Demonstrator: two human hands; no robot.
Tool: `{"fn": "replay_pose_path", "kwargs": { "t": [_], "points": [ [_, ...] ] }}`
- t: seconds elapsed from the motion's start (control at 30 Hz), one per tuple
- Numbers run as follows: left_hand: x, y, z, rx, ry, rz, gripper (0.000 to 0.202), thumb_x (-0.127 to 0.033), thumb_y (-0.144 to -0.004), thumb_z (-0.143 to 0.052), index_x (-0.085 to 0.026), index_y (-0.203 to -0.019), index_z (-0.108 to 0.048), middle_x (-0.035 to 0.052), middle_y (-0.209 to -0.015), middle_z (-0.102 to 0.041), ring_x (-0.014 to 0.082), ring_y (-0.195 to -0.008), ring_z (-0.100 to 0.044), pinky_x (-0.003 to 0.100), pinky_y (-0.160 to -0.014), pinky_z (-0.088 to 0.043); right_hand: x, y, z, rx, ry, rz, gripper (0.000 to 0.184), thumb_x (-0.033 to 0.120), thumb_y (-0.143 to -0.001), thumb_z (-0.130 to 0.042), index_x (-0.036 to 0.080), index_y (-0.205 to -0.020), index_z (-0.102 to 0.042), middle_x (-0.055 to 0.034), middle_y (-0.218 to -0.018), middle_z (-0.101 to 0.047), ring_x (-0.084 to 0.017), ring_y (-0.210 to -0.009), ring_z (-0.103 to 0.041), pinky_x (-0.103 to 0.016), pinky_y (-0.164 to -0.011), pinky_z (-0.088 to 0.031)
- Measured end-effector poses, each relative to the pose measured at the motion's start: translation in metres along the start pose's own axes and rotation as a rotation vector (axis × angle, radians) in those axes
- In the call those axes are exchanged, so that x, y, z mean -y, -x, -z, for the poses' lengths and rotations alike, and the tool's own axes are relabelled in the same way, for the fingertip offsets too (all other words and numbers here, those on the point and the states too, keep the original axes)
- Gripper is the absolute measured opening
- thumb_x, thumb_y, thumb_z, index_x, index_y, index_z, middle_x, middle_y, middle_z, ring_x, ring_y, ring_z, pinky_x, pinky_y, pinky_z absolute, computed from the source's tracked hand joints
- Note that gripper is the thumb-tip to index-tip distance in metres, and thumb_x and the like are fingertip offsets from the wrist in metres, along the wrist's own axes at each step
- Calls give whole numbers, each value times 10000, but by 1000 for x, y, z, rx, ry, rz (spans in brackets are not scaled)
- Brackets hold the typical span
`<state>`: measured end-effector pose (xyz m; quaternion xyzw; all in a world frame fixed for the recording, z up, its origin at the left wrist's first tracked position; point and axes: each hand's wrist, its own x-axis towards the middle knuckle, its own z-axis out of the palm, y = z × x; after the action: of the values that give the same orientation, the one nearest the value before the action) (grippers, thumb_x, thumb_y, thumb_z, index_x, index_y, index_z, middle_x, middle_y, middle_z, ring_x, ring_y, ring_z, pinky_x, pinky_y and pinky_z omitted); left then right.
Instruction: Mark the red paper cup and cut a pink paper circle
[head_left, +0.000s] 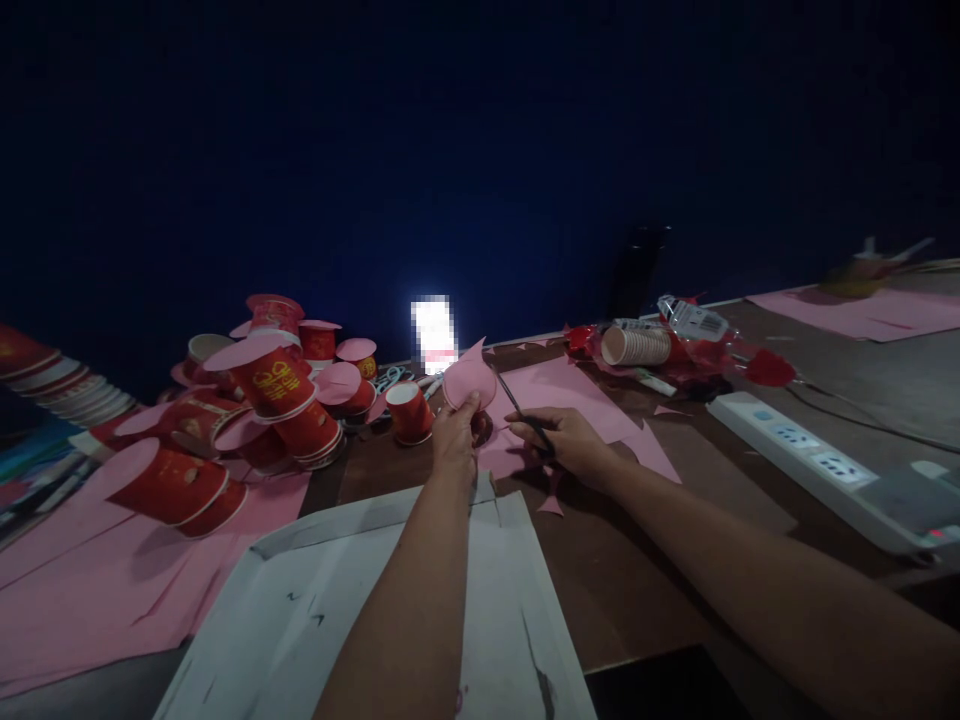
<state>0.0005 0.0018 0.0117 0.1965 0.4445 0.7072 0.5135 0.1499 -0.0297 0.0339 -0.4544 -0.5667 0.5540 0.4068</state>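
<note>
My left hand (455,440) pinches a piece of pink paper (469,380), cut mostly round with a pointed strip rising at its top. Just to the right, my right hand (566,440) is closed around a pair of dark scissors (525,412), whose blades point up and left toward the paper's right edge. Whether the blades touch the paper I cannot tell. A red paper cup (409,412) stands upright, left of my left hand. Beneath and behind my right hand lie larger pink sheets (577,395), with a small pink scrap (552,500) nearer to me.
Several red cups with pink paper discs (281,385) crowd the left side above pink sheets (82,600). A pale, flattened paper bag or card (300,600) lies under my left forearm. At right are a white power strip (810,470) and a sleeve of stacked cups (637,347).
</note>
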Motion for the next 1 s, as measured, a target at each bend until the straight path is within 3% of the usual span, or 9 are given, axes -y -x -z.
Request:
{"fn": "replay_pose_path", "kwargs": {
  "t": [0.33,0.5,0.7,1.0],
  "points": [
    [3,-6,7,78,-53,-29,393,-326,-461,-835,-140,-710,-595,-53,-535,-537,44,-443,-462,174,-459,-345,-1,-1,2,12,27,4,565,509,-651,-733,117,-1057,-704,15,-603,-563,-77,-498,-460,-217,-453,-389],
    [0,-6,8,49,-44,-40,365,-354,-491,-822,-141,-648,-569,-56,-515,-515,44,-434,-450,176,-454,-335,-1,-2,4,22,47,23,572,524,-660,-722,134,-1078,-705,21,-608,-558,-64,-494,-421,-210,-456,-355],
    [-2,-11,6,-3,-9,-24,393,-305,-468,-840,-137,-753,-628,-34,-601,-585,52,-477,-489,182,-470,-356,3,1,3,30,49,22,598,529,-643,-730,118,-1077,-700,12,-615,-564,-74,-508,-431,-219,-466,-356],
    [-3,-9,5,12,-61,6,451,-343,-430,-858,-139,-744,-606,-43,-577,-565,50,-462,-482,178,-457,-362,5,2,1,15,10,-6,599,504,-617,-759,100,-1054,-699,21,-608,-554,-61,-499,-433,-214,-466,-374]
  ]
}}
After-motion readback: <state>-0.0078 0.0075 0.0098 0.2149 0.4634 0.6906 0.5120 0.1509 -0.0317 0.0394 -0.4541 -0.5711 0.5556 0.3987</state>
